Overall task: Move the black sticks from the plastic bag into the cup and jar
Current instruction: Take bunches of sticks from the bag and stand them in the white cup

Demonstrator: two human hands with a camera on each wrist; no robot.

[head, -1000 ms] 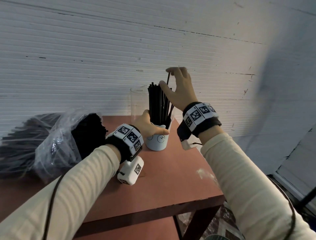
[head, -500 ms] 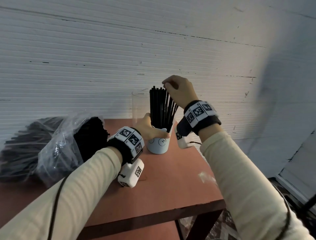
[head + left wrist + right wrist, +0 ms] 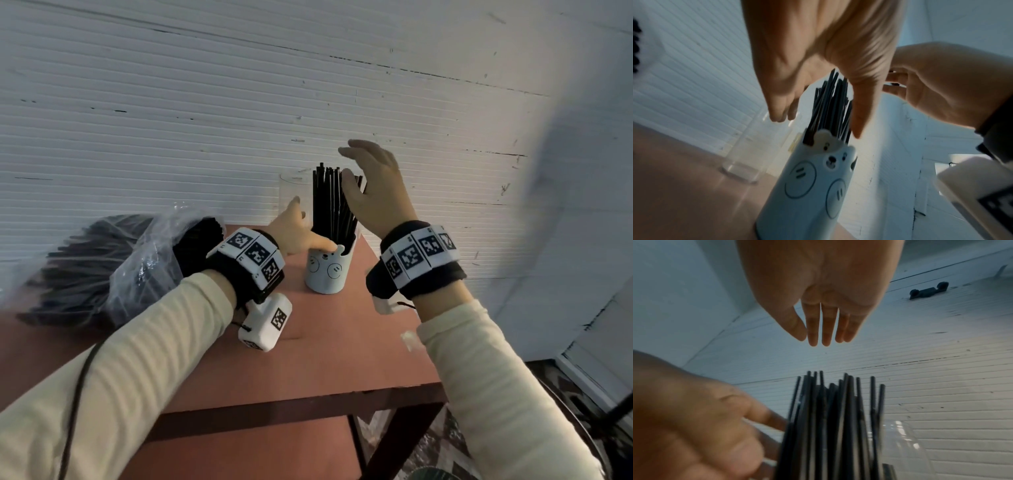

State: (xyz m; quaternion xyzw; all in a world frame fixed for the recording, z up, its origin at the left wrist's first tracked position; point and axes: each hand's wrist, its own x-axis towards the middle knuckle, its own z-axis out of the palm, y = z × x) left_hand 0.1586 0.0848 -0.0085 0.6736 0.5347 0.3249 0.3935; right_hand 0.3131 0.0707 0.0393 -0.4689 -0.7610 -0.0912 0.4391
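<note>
A pale blue bear-face cup (image 3: pixel 329 274) stands at the back of the table, packed with upright black sticks (image 3: pixel 330 205). My left hand (image 3: pixel 299 231) is beside the cup with fingers straight, its thumb lying at the rim. In the left wrist view this left hand (image 3: pixel 812 78) is spread over the sticks (image 3: pixel 830 105) and the cup (image 3: pixel 813 186). My right hand (image 3: pixel 370 181) hovers open just right of the stick tops and holds nothing. Seen from the right wrist, the right hand (image 3: pixel 818 331) is clear above the sticks (image 3: pixel 834 418). The clear jar (image 3: pixel 294 195) stands behind the cup.
A crumpled plastic bag (image 3: pixel 144 267) full of black sticks lies at the left of the brown table (image 3: pixel 308 370). A white ribbed wall (image 3: pixel 239 120) rises right behind the table. The table's right edge drops to the floor (image 3: pixel 428 445).
My right hand pushed a stick down into the cup, then let go and lifted with fingers spread. My left hand loosened from around the cup to straight fingers.
</note>
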